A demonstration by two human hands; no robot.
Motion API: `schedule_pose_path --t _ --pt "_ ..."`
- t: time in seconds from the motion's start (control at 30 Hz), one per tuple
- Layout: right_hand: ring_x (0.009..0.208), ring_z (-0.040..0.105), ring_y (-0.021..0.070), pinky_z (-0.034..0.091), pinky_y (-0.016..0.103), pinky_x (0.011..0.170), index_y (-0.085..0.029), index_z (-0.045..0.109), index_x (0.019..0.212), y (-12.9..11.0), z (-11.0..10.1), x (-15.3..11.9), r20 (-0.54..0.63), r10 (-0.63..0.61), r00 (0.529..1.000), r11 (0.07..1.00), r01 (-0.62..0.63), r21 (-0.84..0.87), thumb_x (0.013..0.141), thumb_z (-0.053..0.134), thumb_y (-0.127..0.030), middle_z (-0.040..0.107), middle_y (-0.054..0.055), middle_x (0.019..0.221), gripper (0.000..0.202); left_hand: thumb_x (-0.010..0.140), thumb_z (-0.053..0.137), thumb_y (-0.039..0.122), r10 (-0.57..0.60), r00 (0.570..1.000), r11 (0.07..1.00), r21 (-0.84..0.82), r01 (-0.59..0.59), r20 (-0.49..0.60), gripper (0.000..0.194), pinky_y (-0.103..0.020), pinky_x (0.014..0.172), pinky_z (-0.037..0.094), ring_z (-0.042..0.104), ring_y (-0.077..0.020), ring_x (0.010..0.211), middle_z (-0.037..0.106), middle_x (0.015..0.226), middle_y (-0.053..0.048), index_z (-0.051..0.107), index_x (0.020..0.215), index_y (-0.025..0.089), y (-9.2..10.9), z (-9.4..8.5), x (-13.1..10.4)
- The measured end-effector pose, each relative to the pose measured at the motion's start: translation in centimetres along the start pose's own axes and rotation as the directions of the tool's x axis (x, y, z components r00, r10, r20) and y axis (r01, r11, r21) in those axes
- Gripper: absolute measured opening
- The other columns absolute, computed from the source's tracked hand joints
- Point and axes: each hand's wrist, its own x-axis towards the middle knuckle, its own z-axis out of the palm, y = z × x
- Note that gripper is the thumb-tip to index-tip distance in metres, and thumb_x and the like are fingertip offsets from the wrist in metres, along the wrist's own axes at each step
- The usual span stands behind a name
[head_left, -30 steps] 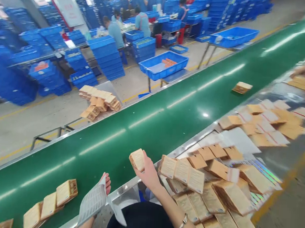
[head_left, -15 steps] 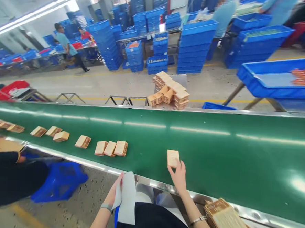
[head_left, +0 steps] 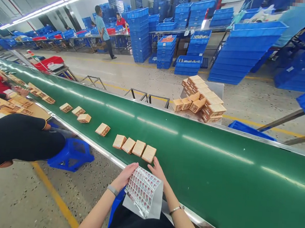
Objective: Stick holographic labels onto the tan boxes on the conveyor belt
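My left hand pinches a thin, floppy-looking rectangular label sheet; my right hand, fingers apart, is beside a small tan cardboard box, probably light, best gripped by its sides.

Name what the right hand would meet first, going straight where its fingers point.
The right hand would most likely meet the rightmost box in the row of four on the green belt; the fingertips look near, perhaps already touching, though depth is unclear.
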Motion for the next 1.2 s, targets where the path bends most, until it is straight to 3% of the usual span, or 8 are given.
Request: schedule_pose_path --t 0.13,0.27,0.37,0.53,0.63,0.73,0.87,1.2 --pt "0.099 0.065 0.0205 0.055 0.042 0.085 -0.016 0.063 0.114 -0.5 0.8 -0.6 0.178 0.131 0.975 0.988 -0.144 0.062 0.094 0.063 -0.037 0.065 0.007 0.114 0.029 0.060 0.085 0.052 0.045 0.998 0.995 0.084 -0.048 0.031 0.047 -0.023 0.055 0.035 0.044 -0.0102 0.053 0.048 0.057 0.006 0.052 0.062 0.019 1.4 0.0 -0.9" --pt "0.068 0.065 0.0125 0.056 0.030 0.065 -0.014 0.065 0.096 0.8 -4.2 -3.3 0.261 0.270 0.927 0.952 -0.297 0.071 0.094 0.062 -0.039 0.068 0.001 0.085 0.026 0.067 0.079 0.055 0.137 0.989 0.975 0.170 -0.144 0.050 0.045 -0.024 0.053 0.030 0.036 -0.0098 0.049 0.040 0.053 0.008 0.052 0.062 0.020 2.6 0.3 -1.3" --pt "0.056 0.064 0.0155 0.053 0.030 0.053 -0.016 0.066 0.084 0.8 -8.9 -5.0 0.228 0.298 0.927 0.938 -0.328 0.107 0.090 0.057 -0.052 0.068 0.002 0.070 0.038 0.071 0.076 0.052 0.233 0.970 0.945 0.220 -0.241 0.064 0.035 -0.025 0.055 0.030 0.040 -0.0128 0.053 0.045 0.055 0.006 0.064 0.075 0.019 3.3 1.6 -1.2" --pt "0.097 0.070 0.0275 0.058 0.042 0.079 -0.021 0.070 0.105 -2.7 -14.1 -6.0 0.103 0.203 0.974 0.948 -0.222 0.227 0.085 0.040 -0.068 0.074 0.012 0.105 0.059 0.074 0.073 0.046 0.342 0.924 0.885 0.273 -0.378 0.172 0.028 -0.027 0.062 0.035 0.049 -0.0172 0.066 0.059 0.066 0.000 0.070 0.073 0.018 3.7 5.0 -1.1" --pt "0.116 0.062 0.0280 0.051 0.043 0.097 -0.024 0.068 0.116 -5.7 -16.0 -6.3 0.046 0.094 0.995 0.974 -0.101 0.201 0.079 0.059 -0.063 0.068 0.010 0.125 0.054 0.074 0.072 0.045 0.350 0.900 0.861 0.290 -0.418 0.259 0.028 -0.027 0.060 0.034 0.047 -0.0159 0.062 0.060 0.066 -0.001 0.071 0.073 0.017 3.8 6.7 -1.4" --pt "0.099 0.066 0.0256 0.053 0.038 0.089 -0.025 0.070 0.108 -8.3 -17.5 -6.9 0.036 0.012 0.999 0.996 -0.015 0.086 0.072 0.072 -0.052 0.072 0.006 0.106 0.045 0.073 0.073 0.044 0.323 0.879 0.848 0.304 -0.434 0.351 0.027 -0.026 0.057 0.033 0.046 -0.0143 0.058 0.059 0.063 0.000 0.074 0.076 0.017 4.1 8.0 -2.3" --pt "0.066 0.061 0.0197 0.051 0.030 0.064 -0.022 0.071 0.074 -10.7 -19.0 -8.0 0.057 0.018 0.998 0.998 -0.021 0.055 0.077 0.066 -0.057 0.066 0.002 0.069 0.035 0.069 0.078 0.044 0.248 0.845 0.848 0.315 -0.426 0.474 0.033 -0.026 0.060 0.040 0.055 -0.0162 0.062 0.067 0.069 -0.003 0.075 0.086 0.016 4.8 9.0 -3.4" --pt "0.073 0.065 0.0207 0.054 0.030 0.069 -0.023 0.069 0.075 -12.7 -21.0 -11.3 0.082 -0.020 0.996 0.998 0.024 -0.049 0.083 0.059 -0.052 0.071 0.004 0.075 0.032 0.083 0.059 0.050 0.289 0.802 0.741 0.409 -0.533 0.523 0.037 -0.023 0.053 0.034 0.046 -0.0121 0.055 0.054 0.057 0.001 0.063 0.070 0.016 4.8 11.4 -4.6"
